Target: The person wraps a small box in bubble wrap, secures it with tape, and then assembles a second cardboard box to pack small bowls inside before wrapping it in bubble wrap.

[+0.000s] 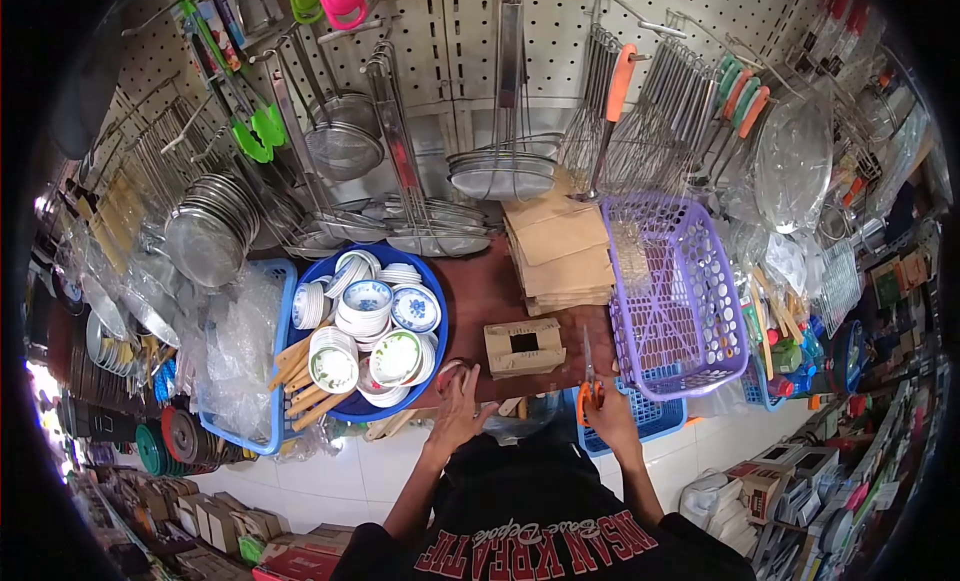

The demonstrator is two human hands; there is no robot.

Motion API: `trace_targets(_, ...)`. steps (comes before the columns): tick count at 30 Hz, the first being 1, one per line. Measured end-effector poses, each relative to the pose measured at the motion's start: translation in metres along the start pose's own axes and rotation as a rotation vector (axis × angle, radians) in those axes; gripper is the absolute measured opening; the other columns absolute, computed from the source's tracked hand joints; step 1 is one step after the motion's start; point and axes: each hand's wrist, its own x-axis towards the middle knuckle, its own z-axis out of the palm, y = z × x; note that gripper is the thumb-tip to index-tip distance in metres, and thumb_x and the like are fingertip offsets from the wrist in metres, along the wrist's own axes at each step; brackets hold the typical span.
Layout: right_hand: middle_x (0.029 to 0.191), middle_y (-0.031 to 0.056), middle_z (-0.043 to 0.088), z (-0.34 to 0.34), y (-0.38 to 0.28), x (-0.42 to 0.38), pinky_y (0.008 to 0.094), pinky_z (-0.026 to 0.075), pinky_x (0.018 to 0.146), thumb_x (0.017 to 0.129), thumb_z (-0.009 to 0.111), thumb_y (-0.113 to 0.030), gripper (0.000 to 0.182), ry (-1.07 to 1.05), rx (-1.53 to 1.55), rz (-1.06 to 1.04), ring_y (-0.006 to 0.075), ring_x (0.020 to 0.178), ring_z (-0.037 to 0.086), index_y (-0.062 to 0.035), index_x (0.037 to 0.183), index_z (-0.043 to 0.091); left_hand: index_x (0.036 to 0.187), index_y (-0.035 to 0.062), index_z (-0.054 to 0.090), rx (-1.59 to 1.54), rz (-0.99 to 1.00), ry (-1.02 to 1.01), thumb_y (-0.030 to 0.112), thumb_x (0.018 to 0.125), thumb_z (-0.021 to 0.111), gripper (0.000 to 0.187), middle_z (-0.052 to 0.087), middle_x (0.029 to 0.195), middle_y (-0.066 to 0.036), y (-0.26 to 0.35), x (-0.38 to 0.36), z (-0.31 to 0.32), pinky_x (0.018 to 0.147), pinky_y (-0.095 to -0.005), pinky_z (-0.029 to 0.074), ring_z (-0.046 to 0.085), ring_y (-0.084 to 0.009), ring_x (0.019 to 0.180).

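Black printed shirt [540,531]; right hand [607,406] grips orange-handled scissors [588,376].

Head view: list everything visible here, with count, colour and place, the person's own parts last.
Blue basin: one, left of centre, holding stacked white-and-blue bowls.
Purple basket: one, right of centre.
Brown paper stack: one, behind the small cardboard box.
Strainers and whisks: many, metal, hanging on the pegboard.
Tape roll: one, reddish, at the left hand.
Scissors: one pair, orange handles.
Left hand: resting on the tape roll.
Right hand: gripping the scissors.
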Motion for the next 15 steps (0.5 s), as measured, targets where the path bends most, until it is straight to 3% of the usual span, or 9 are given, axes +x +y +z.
trace_targets(2, 0.086, 0.0221, 0.069, 0.018, 0.027, 0.012, 0.048, 0.054, 0.074, 0.086, 0.068, -0.013, 0.041, -0.048, -0.057, 0.074, 0.0422, 0.085, 0.069, -0.0047, 0.124, 0.055, 0.154, 0.0036, 0.026, 0.024, -0.019, -0.05, 0.048, 0.092, 0.065, 0.086, 0.034, 0.147, -0.032, -0.007, 0.005, 0.005, 0.111, -0.0561, 0.033, 0.037, -0.049, 0.136)
trace_targets(6, 0.09, 0.0227, 0.07, 0.038, 0.053, 0.03, 0.0542, 0.054, 0.078, 0.085, 0.07, -0.017, 0.04, 0.005, -0.132, -0.025, 0.0453, 0.089, 0.068, -0.0069, 0.122, 0.06, 0.155, 0.0067, 0.026, 0.135, 0.011, -0.084, 0.052, 0.092, 0.062, 0.086, 0.031, 0.15, -0.031, -0.021, 0.012, 0.012, 0.111, -0.058, 0.033, 0.036, -0.0488, 0.137)
trace_targets(9, 0.093, 0.0213, 0.069, 0.044, 0.057, 0.041, 0.0475, 0.055, 0.076, 0.082, 0.073, -0.013, 0.034, 0.084, -0.177, -0.025, 0.0412, 0.086, 0.068, -0.0068, 0.115, 0.065, 0.156, 0.0086, 0.026, 0.219, 0.024, -0.062, 0.054, 0.092, 0.062, 0.087, 0.028, 0.153, -0.03, -0.027, 0.016, 0.016, 0.109, -0.0589, 0.033, 0.036, -0.049, 0.136)
trace_targets(12, 0.106, 0.0217, 0.067, 0.051, 0.07, 0.051, 0.0494, 0.055, 0.078, 0.082, 0.072, -0.012, 0.035, 0.208, -0.279, -0.181, 0.0425, 0.093, 0.067, -0.0103, 0.116, 0.065, 0.156, 0.0094, 0.025, 0.23, -0.003, -0.112, 0.054, 0.091, 0.062, 0.088, 0.028, 0.153, -0.029, -0.028, 0.016, 0.016, 0.108, -0.0589, 0.034, 0.037, -0.0488, 0.135)
trace_targets(15, 0.114, 0.0223, 0.063, 0.044, 0.061, 0.059, 0.0505, 0.055, 0.081, 0.082, 0.071, -0.012, 0.038, 0.085, -0.276, -0.039, 0.0428, 0.1, 0.064, -0.0093, 0.119, 0.064, 0.156, 0.0093, 0.026, 0.26, -0.029, -0.145, 0.055, 0.09, 0.063, 0.088, 0.028, 0.154, -0.028, -0.023, 0.014, 0.015, 0.109, -0.0587, 0.033, 0.038, -0.0486, 0.133)
